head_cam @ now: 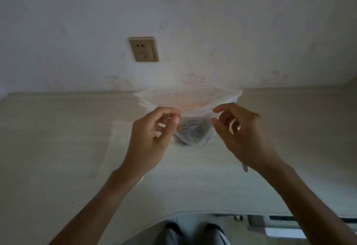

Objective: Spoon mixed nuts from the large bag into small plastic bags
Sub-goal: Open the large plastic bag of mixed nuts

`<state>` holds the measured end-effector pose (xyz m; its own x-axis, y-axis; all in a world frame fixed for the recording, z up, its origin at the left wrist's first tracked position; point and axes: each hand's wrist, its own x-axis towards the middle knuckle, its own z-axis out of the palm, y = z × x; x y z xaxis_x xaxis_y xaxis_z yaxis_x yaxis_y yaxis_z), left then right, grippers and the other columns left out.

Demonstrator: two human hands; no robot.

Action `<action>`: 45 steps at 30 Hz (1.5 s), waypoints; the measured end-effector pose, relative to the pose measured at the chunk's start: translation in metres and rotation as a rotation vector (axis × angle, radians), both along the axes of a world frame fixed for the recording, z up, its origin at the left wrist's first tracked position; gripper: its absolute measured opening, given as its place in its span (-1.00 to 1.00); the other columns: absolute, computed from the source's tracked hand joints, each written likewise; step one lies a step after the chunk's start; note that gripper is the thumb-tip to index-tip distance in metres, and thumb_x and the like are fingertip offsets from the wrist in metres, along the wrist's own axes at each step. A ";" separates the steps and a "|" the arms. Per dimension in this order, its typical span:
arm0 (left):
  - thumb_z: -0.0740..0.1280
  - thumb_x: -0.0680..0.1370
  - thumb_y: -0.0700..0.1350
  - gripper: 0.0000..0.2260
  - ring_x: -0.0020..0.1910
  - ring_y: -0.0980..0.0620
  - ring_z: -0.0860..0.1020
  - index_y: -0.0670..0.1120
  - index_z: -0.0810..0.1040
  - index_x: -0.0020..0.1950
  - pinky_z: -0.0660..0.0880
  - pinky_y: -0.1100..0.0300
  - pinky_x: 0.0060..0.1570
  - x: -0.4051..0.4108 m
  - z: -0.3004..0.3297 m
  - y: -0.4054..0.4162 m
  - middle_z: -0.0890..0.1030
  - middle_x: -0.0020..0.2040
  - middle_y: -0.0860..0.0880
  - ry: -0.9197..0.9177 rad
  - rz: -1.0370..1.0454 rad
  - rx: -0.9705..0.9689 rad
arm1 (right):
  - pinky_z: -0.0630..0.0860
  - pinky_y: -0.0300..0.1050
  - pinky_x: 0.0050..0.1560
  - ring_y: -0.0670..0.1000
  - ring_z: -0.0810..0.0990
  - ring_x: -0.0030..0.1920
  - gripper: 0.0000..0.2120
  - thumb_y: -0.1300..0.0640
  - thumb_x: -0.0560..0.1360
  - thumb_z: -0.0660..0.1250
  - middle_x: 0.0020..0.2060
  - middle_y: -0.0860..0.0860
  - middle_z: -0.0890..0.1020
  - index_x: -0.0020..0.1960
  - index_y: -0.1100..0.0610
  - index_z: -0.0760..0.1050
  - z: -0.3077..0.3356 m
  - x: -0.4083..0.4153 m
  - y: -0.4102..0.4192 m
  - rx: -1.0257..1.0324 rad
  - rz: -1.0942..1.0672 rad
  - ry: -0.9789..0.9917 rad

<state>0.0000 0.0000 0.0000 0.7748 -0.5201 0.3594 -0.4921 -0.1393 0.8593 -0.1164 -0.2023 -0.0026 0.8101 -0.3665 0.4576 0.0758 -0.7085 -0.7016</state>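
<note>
Fingers: both sets are curled in at the near lip of a clear plastic bag (190, 113), thumb set against forefinger on each side.
Left hand (152, 134): thumb and forefinger pinch the left part of the bag's near edge; the other fingers are folded loosely underneath.
Right hand (239, 134): forefinger and thumb reach toward the right part of the same edge, with a small gap between their tips; whether they actually grip the film is blurred and I cannot tell.
Bag: held up above the table (58, 148), between the two hands, its mouth facing the wall and spread wide from side to side; faint reddish print runs along the upper part.
Contents: a dark heap of nuts (190, 131) sags in the bottom of the bag, between the hands and just below the fingertips.
Behind right wrist: a thin grey end (245, 167) pokes out below the forearm; what it is cannot be made out.
Wall (251, 22): pale, marked, with a tan socket (144, 49) up and to the left of the bag.
Table edge: curves in near the person, whose knees (195, 233) show below it.
</note>
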 end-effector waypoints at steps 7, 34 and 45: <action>0.38 0.63 0.07 -0.86 0.41 0.02 0.45 0.08 0.69 0.10 0.28 0.06 0.34 0.040 -0.030 -0.012 0.53 0.35 0.06 -0.810 0.276 0.037 | 0.40 0.19 0.34 0.22 0.41 0.40 -0.52 -0.23 0.52 0.38 0.39 0.17 0.48 0.28 0.07 0.60 -0.016 0.023 -0.010 -0.668 -0.189 -0.092; 0.41 0.47 -0.22 -0.68 0.01 0.00 0.63 0.13 0.70 0.12 0.56 0.06 0.08 0.024 -0.031 0.028 0.55 0.22 0.01 -0.307 0.339 0.214 | 0.55 -0.07 0.04 0.06 0.55 0.05 -0.30 0.31 0.44 0.44 0.09 0.07 0.58 0.53 0.03 0.33 -0.017 -0.004 0.004 -0.136 -0.272 0.206; 0.51 0.53 -0.11 -0.76 -0.08 -0.03 0.66 -0.08 0.55 0.13 0.64 0.13 -0.34 0.024 -0.036 0.030 0.64 -0.05 -0.09 0.371 0.229 -0.101 | 0.57 -0.15 -0.46 0.04 0.68 -0.31 -0.50 0.34 0.54 0.44 -0.11 0.17 0.67 0.34 -0.05 0.39 -0.046 -0.007 0.001 0.474 -0.104 -0.056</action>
